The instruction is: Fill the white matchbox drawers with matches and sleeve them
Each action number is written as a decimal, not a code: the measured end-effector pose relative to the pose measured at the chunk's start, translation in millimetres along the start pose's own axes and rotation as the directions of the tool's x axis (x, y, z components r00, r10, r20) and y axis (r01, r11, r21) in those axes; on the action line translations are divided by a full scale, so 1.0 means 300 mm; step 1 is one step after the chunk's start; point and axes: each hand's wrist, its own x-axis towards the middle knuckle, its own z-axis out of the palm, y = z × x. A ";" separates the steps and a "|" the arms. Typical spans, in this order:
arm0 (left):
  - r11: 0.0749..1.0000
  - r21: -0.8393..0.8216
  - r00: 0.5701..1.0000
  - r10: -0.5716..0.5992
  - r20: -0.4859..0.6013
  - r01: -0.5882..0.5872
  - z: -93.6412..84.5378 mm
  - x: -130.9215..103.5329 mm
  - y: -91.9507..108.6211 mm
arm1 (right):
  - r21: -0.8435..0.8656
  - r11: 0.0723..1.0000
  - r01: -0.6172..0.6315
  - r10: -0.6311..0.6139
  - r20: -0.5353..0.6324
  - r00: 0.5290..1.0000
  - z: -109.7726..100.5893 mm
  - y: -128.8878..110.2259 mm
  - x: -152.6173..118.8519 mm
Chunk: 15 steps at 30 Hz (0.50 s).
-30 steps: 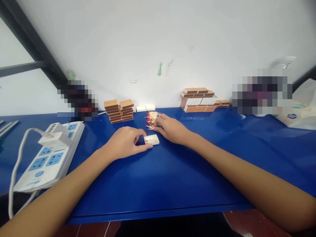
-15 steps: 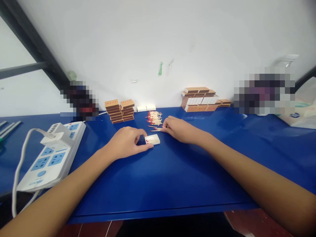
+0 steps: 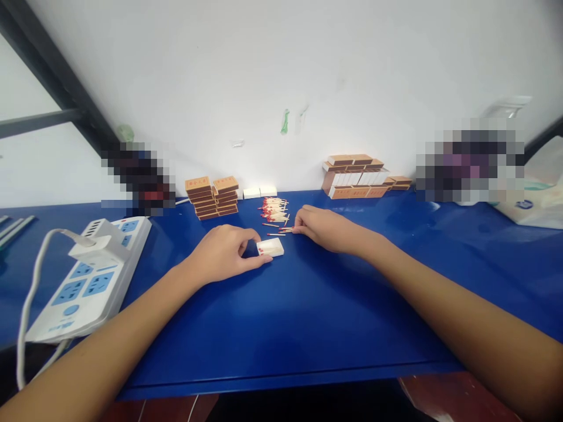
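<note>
White, the open tray point(image 3: 273, 250) is lying on the blue table point(image 3: 264, 328), red-headed matches point(image 3: 261, 251) inside it. My left hand point(image 3: 225, 252) is gripping its left end, thumb and fingers half curled. My right hand point(image 3: 324, 228) is pinching matchsticks point(image 3: 287, 229) by their plain ends, fingertips closed, near the match pile point(image 3: 273, 209). The matchbox stack point(image 3: 203, 198) is showing red Chinese characters; the power strip point(image 3: 88, 295) is bearing blue lettering, both too small to read.

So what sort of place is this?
Perhaps an indoor work area: a glossy blue rectangular table bears loose red-tipped wooden matches and, to one side, a long white plastic power strip with blue sockets.
</note>
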 end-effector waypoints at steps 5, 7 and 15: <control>1.000 0.000 1.000 -0.015 0.002 0.015 -0.003 0.001 0.003 | 0.047 0.998 0.034 -0.031 -0.062 0.998 -0.025 0.001 -0.013; 1.000 0.005 1.000 -0.018 -0.005 0.018 -0.003 0.001 0.005 | 0.101 0.993 0.058 -0.049 -0.093 0.995 -0.044 -0.013 -0.028; 1.000 -0.003 1.000 -0.017 0.004 0.017 0.000 0.001 0.007 | 0.168 0.967 0.189 -0.195 0.022 0.981 -0.065 -0.131 -0.079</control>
